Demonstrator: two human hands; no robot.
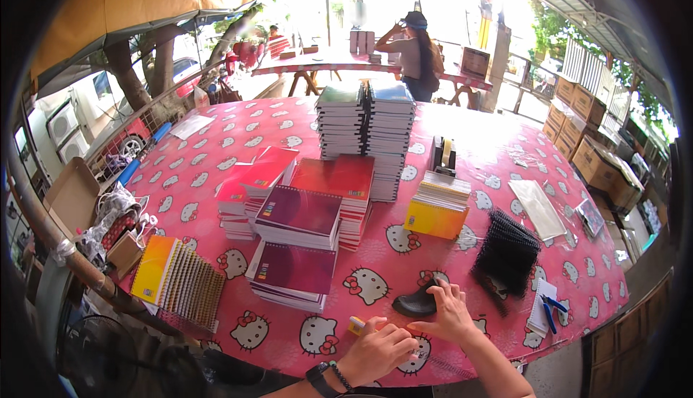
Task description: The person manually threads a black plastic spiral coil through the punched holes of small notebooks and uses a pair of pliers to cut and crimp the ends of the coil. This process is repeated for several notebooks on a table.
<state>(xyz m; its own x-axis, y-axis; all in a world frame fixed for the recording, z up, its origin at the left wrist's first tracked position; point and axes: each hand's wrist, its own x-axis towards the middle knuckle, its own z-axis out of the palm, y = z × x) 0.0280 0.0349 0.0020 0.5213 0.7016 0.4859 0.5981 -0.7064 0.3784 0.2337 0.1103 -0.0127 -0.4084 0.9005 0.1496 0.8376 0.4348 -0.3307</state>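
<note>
A pink worktop [281, 323] patterned with cat faces stands under an open-sided shelter. Toward its far edge rise two tall notebook stacks [341, 127]; nearer are two purple notebook piles [294, 268]. Two yellow-covered notebook rows [437, 217] lie apart, one by the left edge; one pair of pliers [551, 313] is near the right edge. By the near edge, the left hand [380, 346] is curled beside one small yellow thing [356, 325]; the right hand [452, 313], thumb and fingers apart, meets one black object [416, 303]. Whether either grips, I cannot tell.
</note>
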